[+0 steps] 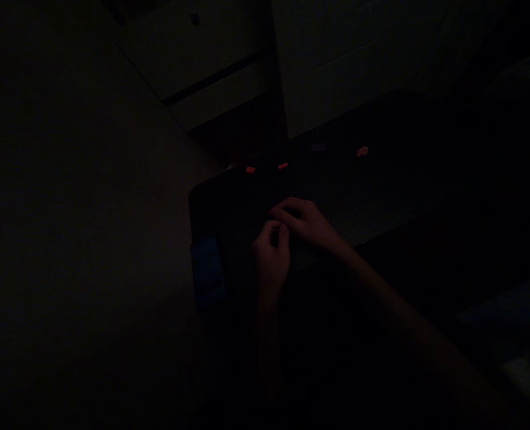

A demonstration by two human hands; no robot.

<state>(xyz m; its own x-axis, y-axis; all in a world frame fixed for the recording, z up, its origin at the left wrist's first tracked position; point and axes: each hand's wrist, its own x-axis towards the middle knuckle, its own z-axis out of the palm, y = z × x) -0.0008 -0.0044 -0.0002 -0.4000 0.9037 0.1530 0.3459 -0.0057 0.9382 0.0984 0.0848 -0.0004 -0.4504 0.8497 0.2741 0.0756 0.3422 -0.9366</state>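
Note:
In very dim light my left hand (272,258) is closed in a pinch over a dark tabletop (358,206). My right hand (307,222) meets it from the right, its thumb and forefinger also pinched together. The fingertips of both hands are close together; whatever lies between them is too small and dark to make out. Beyond the hands lie a small orange-red piece (250,170), a second, bar-like orange-red piece (282,166) and a rounder orange piece (362,151) farther right.
A dark blue flat block (208,272) sits at the table's left edge. Near the back edge is a small dark purplish rectangle (318,147). Pale furniture with a drawer-like front (220,48) stands behind, and a light panel (336,65) rises beside it.

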